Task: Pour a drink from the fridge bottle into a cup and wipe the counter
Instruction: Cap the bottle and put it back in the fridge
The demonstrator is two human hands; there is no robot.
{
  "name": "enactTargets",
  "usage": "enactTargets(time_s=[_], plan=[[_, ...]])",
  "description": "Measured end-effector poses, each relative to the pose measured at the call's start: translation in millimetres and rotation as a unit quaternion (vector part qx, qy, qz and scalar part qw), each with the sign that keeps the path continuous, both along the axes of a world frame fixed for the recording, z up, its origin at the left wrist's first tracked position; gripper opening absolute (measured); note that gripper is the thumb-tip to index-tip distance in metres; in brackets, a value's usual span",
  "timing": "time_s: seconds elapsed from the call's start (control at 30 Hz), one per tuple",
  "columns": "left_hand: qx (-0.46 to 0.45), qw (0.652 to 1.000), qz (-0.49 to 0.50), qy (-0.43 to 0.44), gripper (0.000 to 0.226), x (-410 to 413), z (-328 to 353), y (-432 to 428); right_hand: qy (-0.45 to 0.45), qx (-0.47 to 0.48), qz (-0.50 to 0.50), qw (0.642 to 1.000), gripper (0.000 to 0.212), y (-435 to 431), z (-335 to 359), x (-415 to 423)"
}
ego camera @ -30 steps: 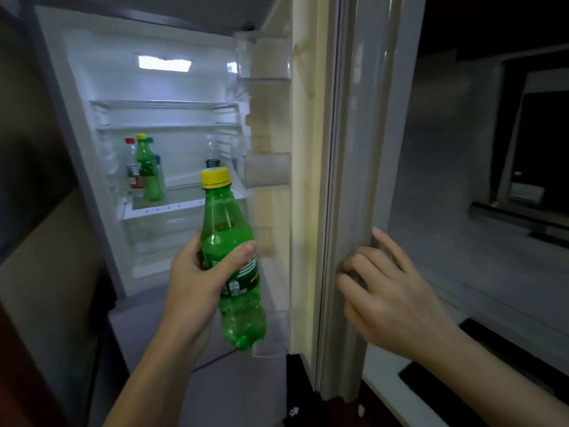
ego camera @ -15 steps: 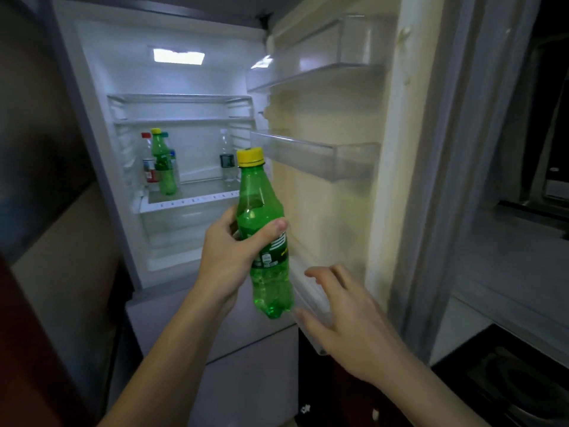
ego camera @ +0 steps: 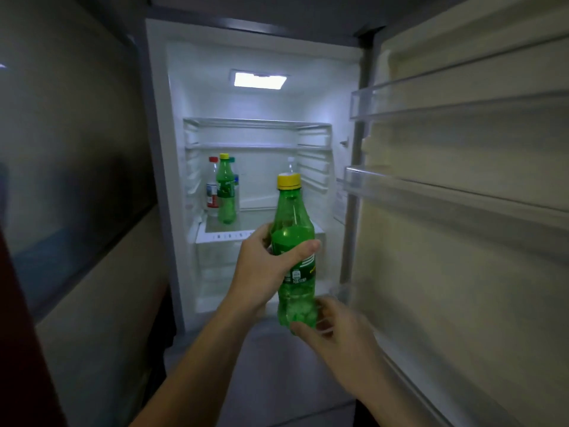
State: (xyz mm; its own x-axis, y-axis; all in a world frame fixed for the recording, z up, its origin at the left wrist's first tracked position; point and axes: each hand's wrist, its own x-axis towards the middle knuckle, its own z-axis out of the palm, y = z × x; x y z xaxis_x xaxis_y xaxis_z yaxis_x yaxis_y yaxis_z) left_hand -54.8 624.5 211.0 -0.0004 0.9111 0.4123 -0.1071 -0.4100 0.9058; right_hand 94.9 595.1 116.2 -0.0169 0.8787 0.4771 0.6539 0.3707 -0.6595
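Observation:
A green soda bottle (ego camera: 294, 229) with a yellow cap stands upright in my left hand (ego camera: 264, 269), which is wrapped around its labelled middle, in front of the open fridge. My right hand (ego camera: 335, 337) is just below and to the right, fingers spread, with fingertips at the bottle's base; it does not grip. No cup or cloth is in view.
The lit fridge interior (ego camera: 261, 167) holds several bottles on a glass shelf, among them a second green bottle (ego camera: 226, 192) and a red-capped one (ego camera: 212, 186). The open door (ego camera: 462, 241) with clear door shelves fills the right side. A dark wall panel stands on the left.
My right hand left the door edge and swung left to the bottle's base. The view turned to face the fridge squarely, and the bottle stayed in my left hand.

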Motion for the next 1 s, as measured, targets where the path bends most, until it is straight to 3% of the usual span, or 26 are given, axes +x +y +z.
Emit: enactTargets(time_s=[0.2,0.3,0.47,0.73,1.0], plan=[[-0.003,1.000,0.018,0.005,0.054,-21.9,1.5,86.9,-0.017,-0.004,-0.014,1.000,0.050,90.8,1.7,-25.1],[0.000,1.000,0.014,0.016,0.048,-29.8,6.3,123.0,-0.022,-0.010,-0.008,1.000,0.057,129.5,5.0,-36.8],[0.004,0.999,0.030,0.032,0.043,-36.4,9.7,175.2,-0.052,-0.028,-0.009,0.998,0.039,176.5,15.5,-50.3],[-0.011,0.998,0.062,0.025,0.033,-47.3,3.9,262.1,-0.105,-0.091,-0.027,0.990,0.053,274.7,28.6,-63.7],[-0.013,0.996,0.079,0.033,0.033,-49.9,8.0,361.0,-0.111,-0.088,-0.045,0.989,0.045,374.6,34.7,-68.9]])
